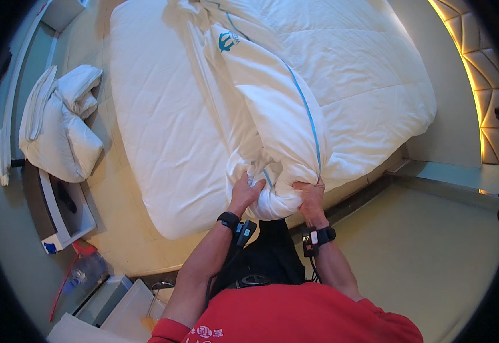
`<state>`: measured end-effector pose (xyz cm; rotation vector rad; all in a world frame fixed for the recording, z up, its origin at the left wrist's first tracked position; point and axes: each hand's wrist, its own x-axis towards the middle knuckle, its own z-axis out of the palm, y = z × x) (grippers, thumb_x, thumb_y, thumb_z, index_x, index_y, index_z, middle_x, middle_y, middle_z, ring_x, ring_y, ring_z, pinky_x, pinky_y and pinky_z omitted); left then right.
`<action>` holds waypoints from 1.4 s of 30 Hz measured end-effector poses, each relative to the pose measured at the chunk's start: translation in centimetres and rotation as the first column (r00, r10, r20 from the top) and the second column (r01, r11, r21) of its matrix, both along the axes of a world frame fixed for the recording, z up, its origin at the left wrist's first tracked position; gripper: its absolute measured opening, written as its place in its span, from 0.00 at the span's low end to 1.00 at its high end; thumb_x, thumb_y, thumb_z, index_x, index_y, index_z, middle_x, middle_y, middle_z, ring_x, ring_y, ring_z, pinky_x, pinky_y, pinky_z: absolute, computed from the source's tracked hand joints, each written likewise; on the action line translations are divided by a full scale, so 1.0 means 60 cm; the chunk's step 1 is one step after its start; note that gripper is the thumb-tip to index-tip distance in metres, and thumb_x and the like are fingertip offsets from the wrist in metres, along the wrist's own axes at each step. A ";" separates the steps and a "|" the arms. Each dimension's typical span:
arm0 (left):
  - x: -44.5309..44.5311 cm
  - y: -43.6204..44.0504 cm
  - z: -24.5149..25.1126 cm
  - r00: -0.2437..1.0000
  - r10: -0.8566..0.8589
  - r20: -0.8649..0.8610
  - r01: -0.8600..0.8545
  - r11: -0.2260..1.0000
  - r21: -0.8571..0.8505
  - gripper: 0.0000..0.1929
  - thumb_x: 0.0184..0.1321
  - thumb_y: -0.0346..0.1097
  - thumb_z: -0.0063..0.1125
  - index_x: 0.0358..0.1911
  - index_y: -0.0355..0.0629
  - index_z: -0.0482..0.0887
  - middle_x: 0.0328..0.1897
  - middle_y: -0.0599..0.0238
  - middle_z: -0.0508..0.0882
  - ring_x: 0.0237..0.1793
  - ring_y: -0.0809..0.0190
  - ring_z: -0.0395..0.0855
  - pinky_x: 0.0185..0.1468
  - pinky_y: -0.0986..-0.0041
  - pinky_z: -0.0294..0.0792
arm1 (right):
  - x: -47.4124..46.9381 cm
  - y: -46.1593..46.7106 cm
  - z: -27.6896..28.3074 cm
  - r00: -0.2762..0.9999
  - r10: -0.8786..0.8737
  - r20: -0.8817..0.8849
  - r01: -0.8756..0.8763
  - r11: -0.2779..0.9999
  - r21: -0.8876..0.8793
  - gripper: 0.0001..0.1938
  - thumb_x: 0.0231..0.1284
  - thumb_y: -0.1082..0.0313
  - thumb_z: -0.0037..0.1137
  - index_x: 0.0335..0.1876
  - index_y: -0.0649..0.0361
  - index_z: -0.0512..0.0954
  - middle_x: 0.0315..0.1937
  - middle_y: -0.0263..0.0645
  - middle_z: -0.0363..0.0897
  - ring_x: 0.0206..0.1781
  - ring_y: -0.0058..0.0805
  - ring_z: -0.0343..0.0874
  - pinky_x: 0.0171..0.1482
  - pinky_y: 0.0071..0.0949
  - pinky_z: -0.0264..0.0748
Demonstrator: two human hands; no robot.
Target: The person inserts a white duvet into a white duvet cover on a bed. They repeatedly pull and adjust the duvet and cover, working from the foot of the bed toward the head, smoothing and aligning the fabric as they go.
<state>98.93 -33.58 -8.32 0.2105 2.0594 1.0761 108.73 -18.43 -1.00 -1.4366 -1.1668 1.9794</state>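
Observation:
A white duvet cover [271, 103] with blue piping and a teal emblem lies bunched lengthwise over the bed. Gripping a gathered fold at its near end is my left hand [246, 191], with the thumb on top of the cloth. My right hand [311, 194] is closed on the same bunched end, beside the blue piping. Between the hands the cloth sags over the near edge of the bed. Beneath and to the right spreads a white quilted duvet [365, 73]; smooth white bedding [163, 128] covers the left part of the bed. Both wrists wear black straps with small devices.
Folded white bedding [60, 128] is heaped on a low bench [67, 214] at the left. A red-handled tool [63, 281], a clear plastic container [87, 269] and open bins [120, 306] stand lower left. A padded headboard [479, 64] and walls bound the right side.

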 end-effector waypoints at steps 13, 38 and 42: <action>0.047 0.185 -0.034 0.672 -0.124 0.730 -0.392 0.777 0.493 0.18 0.58 0.33 0.59 0.52 0.37 0.78 0.53 0.60 0.82 0.50 0.62 0.80 0.55 0.68 0.71 | 0.002 0.138 0.116 0.968 0.028 -0.248 -0.057 0.992 -0.112 0.31 0.31 0.91 0.61 0.50 0.63 0.74 0.44 0.41 0.80 0.45 0.36 0.81 0.50 0.36 0.80; 0.028 0.209 0.052 0.960 0.064 -0.273 -0.129 0.965 -0.228 0.15 0.49 0.34 0.55 0.41 0.36 0.80 0.35 0.42 0.83 0.37 0.42 0.82 0.43 0.60 0.74 | -0.015 0.266 0.070 0.904 0.271 -0.331 -0.361 0.899 -0.249 0.25 0.38 0.88 0.63 0.48 0.62 0.78 0.43 0.36 0.82 0.44 0.31 0.82 0.47 0.34 0.81; 0.039 0.195 0.043 0.918 0.198 -0.345 -0.295 0.920 -0.258 0.12 0.48 0.34 0.53 0.36 0.40 0.80 0.32 0.43 0.83 0.36 0.40 0.81 0.41 0.56 0.73 | -0.015 0.293 0.077 0.940 0.102 -0.325 -0.211 0.923 -0.322 0.27 0.35 0.89 0.61 0.49 0.62 0.77 0.45 0.38 0.81 0.48 0.35 0.80 0.52 0.37 0.78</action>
